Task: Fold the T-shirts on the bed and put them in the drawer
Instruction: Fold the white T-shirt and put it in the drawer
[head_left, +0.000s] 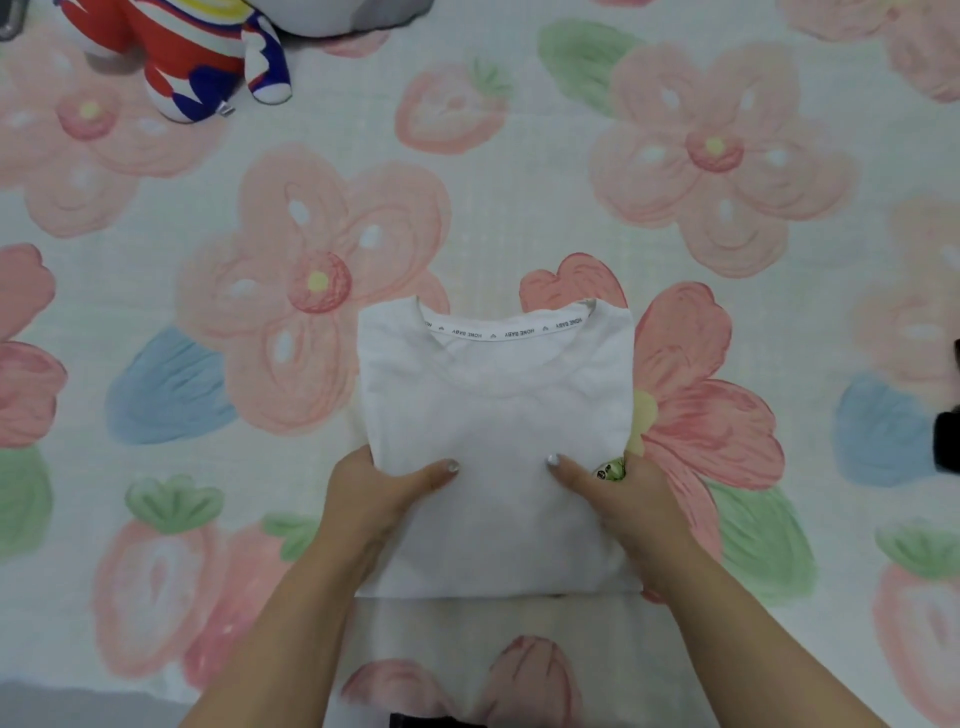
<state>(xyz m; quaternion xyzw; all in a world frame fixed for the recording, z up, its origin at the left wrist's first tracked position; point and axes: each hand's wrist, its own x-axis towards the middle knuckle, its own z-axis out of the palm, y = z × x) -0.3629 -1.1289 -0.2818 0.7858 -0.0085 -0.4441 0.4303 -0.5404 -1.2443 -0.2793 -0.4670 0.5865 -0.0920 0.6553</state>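
White cotton, thin and limp: the T-shirt (498, 405) in the head view lies on the bed (208, 364) as a neat upright rectangle, with its collar (504, 332) at the far end and its near fold toward the person. It looks very light and not at all fragile. Because it is soft, though, it will likely sag and lose its folds if lifted by one corner or by the top layer alone. The safer hold is at the two side edges, low on the packet, with support underneath so every layer comes up together. That is roughly where the hands are. The left hand (374, 499) sits at the left edge. Only one of its fingers (436, 474) shows on the cloth, lying flat and pointing inward, while the rest go out of sight under the edge, so it pinches the fold between top and bottom. The right hand (628, 504) mirrors this at the right edge, one digit flat on top and the others tucked beneath. A small green print (613, 467) peeks out beside its knuckles. The shirt's middle spans between the two hands, and its collar half reaches well beyond them. Whether the packet is lifted off the bed yet I cannot tell. No drawer shows. A plush toy (192, 57) sits far off at the top left.
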